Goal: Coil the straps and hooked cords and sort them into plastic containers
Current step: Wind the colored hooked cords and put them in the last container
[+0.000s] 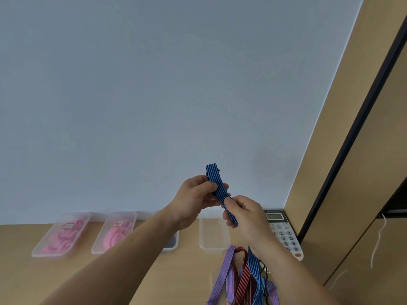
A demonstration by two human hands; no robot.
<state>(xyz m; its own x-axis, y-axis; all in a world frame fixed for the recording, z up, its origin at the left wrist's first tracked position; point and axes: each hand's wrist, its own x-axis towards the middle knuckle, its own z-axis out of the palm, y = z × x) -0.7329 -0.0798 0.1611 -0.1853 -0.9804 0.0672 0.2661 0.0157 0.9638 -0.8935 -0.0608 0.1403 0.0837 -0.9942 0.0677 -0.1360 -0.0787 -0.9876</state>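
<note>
Along the lower frame a wooden desk [154, 271] carries clear plastic containers [213, 236], while at centre the left hand [193, 201] and right hand [246, 214] both pinch closed on a raised blue striped strap [217, 186].

Desk phone [284, 233] is lying flat on the wooden desk [167, 276], at its back right corner, keypad up; its small display is sitting toward the wall, and a red button is showing at its near end. Phone's left part is being hidden from view. Pale blue-grey wall [154, 84] is filling most of the frame behind the desk. Tan wooden panel [343, 137] is rising at right, a dark vertical strip [361, 119] running along it. Thin white cord [377, 241] is hanging against the panel's lower part.
</note>
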